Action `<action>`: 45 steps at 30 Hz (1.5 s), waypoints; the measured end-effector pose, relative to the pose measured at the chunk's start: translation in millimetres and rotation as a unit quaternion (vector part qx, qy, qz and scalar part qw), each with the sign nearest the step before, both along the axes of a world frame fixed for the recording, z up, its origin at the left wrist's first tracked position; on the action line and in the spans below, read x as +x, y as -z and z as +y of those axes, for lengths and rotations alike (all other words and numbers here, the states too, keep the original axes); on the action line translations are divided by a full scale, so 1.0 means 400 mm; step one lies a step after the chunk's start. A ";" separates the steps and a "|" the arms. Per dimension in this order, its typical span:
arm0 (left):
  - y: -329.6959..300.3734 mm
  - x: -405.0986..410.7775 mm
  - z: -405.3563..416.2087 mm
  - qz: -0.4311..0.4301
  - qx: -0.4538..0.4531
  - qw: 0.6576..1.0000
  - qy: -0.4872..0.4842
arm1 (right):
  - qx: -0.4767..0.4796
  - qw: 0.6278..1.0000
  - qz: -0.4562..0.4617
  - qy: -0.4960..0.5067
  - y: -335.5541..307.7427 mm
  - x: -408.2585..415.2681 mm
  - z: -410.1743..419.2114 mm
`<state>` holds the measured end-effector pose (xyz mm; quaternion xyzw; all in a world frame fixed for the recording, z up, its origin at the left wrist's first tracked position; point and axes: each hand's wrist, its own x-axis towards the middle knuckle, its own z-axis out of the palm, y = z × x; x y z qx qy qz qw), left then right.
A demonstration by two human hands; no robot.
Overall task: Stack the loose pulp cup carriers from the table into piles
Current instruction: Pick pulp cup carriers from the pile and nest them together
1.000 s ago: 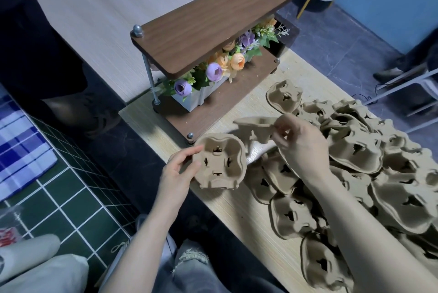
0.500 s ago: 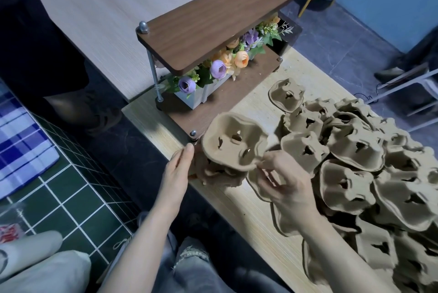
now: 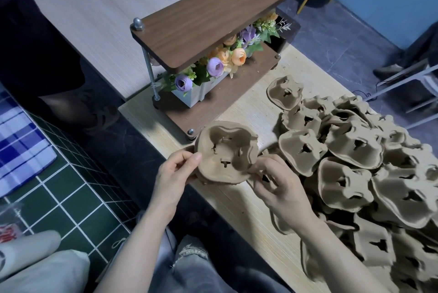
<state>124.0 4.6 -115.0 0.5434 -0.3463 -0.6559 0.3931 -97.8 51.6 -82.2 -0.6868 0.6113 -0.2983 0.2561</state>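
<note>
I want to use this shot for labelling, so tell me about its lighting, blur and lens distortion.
Head view: dim, bluish light, and the shelf shades the flowers. Sharp on the held carriers and both hands, left and right. Softer on the loose heap lower right. Wide-angle lens bends the table edge.

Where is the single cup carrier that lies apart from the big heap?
In the head view, the lone cup carrier lies on the table at the far edge of the heap, just right of the wooden shelf with flowers.
</note>
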 end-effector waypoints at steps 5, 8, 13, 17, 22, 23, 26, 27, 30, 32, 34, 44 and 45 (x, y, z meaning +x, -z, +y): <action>0.006 0.010 0.012 0.043 0.000 0.999 0.015 | 0.013 0.997 -0.065 0.033 -0.003 0.014 0.007; 0.008 0.013 0.015 0.053 0.004 0.999 0.012 | 0.042 0.991 -0.107 0.075 -0.002 0.025 0.009; 0.022 0.009 0.011 0.002 0.003 1.000 0.002 | 0.077 0.977 -0.140 0.142 0.016 0.032 0.004; 0.032 0.004 0.012 -0.017 0.003 0.999 -0.038 | 0.122 0.964 -0.161 0.175 0.022 0.027 -0.001; 0.019 -0.011 0.020 0.019 0.004 0.999 -0.047 | 0.239 0.933 -0.197 0.183 0.028 0.031 -0.003; 0.019 -0.014 0.021 0.024 0.005 0.999 -0.027 | 0.254 0.927 -0.214 0.174 0.025 0.034 -0.003; 0.031 -0.025 0.022 0.025 -0.001 0.999 0.030 | 0.246 0.930 -0.231 0.149 0.015 0.041 -0.004; 0.035 -0.031 0.021 0.020 -0.004 0.999 0.036 | 0.237 0.932 -0.229 0.152 0.016 0.040 -0.003; 0.042 -0.050 0.014 0.022 -0.010 0.999 0.036 | 0.244 0.917 -0.262 0.179 0.020 0.029 0.002; 0.040 -0.068 0.010 0.030 -0.015 0.999 0.038 | 0.249 0.906 -0.279 0.197 0.017 0.013 0.001; 0.035 -0.085 0.009 0.038 -0.024 0.998 0.048 | 0.211 0.928 -0.218 0.216 0.001 -0.013 -0.007; 0.036 -0.084 0.003 0.025 -0.027 0.997 0.073 | 0.157 0.936 0.214 0.230 -0.065 -0.207 -0.096; 0.035 -0.083 0.003 0.031 -0.027 0.997 0.070 | 0.186 0.927 0.239 0.221 -0.064 -0.215 -0.103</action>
